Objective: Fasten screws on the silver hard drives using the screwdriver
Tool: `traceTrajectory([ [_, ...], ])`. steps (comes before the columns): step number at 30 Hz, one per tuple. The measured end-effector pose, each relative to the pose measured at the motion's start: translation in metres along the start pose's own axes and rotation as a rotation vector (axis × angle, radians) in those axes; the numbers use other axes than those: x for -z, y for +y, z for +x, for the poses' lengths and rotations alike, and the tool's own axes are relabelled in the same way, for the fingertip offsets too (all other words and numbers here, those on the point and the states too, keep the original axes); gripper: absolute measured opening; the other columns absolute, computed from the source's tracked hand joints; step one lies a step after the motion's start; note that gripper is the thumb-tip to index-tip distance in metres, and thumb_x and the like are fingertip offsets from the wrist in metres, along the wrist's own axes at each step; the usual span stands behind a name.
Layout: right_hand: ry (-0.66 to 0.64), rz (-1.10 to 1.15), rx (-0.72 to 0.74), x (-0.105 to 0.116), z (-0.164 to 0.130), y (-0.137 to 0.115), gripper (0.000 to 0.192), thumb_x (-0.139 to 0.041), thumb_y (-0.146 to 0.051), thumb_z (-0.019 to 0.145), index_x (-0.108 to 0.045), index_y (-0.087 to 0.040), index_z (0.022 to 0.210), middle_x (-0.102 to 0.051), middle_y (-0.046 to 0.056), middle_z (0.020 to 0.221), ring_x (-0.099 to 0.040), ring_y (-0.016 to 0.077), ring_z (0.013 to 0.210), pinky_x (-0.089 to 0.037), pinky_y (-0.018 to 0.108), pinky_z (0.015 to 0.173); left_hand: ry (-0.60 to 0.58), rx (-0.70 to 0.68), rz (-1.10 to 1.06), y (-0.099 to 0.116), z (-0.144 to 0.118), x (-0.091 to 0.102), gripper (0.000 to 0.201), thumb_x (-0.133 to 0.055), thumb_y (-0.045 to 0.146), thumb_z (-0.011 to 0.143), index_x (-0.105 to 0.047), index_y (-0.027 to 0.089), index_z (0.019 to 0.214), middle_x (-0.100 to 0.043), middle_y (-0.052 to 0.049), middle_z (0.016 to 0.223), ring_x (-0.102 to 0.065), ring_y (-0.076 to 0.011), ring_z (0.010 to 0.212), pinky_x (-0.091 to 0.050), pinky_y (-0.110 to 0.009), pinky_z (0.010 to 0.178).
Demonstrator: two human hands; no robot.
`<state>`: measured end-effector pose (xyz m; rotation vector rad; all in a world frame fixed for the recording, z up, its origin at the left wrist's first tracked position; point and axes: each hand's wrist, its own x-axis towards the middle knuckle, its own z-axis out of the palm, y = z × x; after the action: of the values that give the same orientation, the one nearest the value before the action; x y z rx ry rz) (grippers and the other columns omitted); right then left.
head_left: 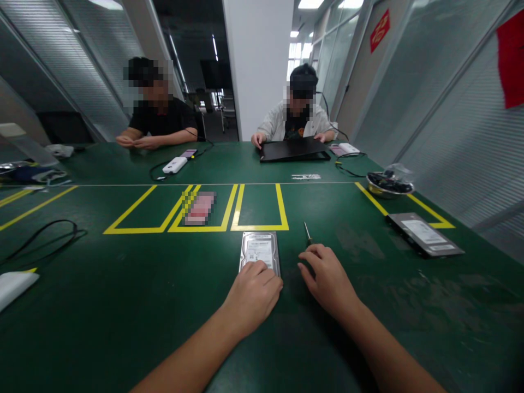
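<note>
A silver hard drive with a white label lies flat on the green table. My left hand is on its near end, with the fingers curled over the edge and hiding that part. To the right, a thin screwdriver points away from me, its shaft showing beyond my fingers. My right hand is curled over the screwdriver's dark handle, most of which is hidden beneath it; thumb and index fingertips stand a little apart.
Yellow tape marks boxes on the table. A blurred pink item lies in one. To the right are another hard drive and a metal bowl of dark parts. Two people sit opposite, one holding a black panel.
</note>
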<state>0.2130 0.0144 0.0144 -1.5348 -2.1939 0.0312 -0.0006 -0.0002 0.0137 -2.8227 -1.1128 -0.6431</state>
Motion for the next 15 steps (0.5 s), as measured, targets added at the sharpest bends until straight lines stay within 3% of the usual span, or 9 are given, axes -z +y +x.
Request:
traceTrajectory([
  [8,0.015,-0.120,-0.124,-0.004,0.001,0.007,0.027,-0.054,-0.021,0.090,-0.067,-0.012,0.112,-0.056,0.019,0.118,-0.054,0.0303,0.104,-0.049,0.047,0.090,0.003,0.013,-0.029,-0.002,-0.002,-0.003,0.012,-0.055,0.018,0.094,-0.066,0.018,0.088,-0.063,-0.005,0.080,-0.053,-0.0229,0.082,-0.046,-0.039,0.075],
  [15,0.000,-0.103,-0.184,-0.013,0.004,0.018,0.027,-0.054,-0.016,0.089,-0.069,-0.013,0.112,-0.058,0.017,0.109,-0.057,0.0266,0.093,-0.050,0.041,0.085,0.015,0.034,-0.065,-0.003,-0.006,-0.004,0.011,-0.054,0.019,0.094,-0.065,0.018,0.092,-0.063,-0.005,0.084,-0.053,-0.0232,0.085,-0.045,-0.039,0.078],
])
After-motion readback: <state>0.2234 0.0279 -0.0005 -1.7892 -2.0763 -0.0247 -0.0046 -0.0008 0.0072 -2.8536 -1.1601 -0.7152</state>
